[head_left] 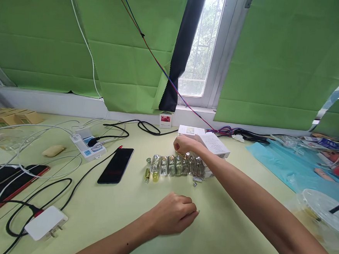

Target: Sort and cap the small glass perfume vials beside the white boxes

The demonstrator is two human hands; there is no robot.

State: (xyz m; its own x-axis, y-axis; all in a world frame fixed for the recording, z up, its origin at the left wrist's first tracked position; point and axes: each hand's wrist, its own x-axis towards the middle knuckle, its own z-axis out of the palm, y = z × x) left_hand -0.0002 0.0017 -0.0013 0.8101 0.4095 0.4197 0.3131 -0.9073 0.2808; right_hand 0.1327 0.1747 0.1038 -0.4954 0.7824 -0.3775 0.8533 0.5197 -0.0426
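A row of several small clear glass bottles (171, 166) stands side by side on the pale green table. My right hand (184, 144) reaches over the back of the row, its fingers closed in a pinch above the bottle tops; what they hold, if anything, is hidden. In front of the row, my left hand (176, 214) rests on the table with its fingers curled in, nothing showing in them. By the left end of the bottles are a yellow-green cap (155, 176) and a small greenish-gold piece (147, 175). Small silver pieces (197, 179) lie at the right end.
White boxes (214, 145) are behind and beneath my right forearm. A black phone (116, 166) lies left of the bottles, near a power strip (88, 146) and tangled cables. At right are a lidded plastic cup (322, 215) and a blue sheet (283, 162).
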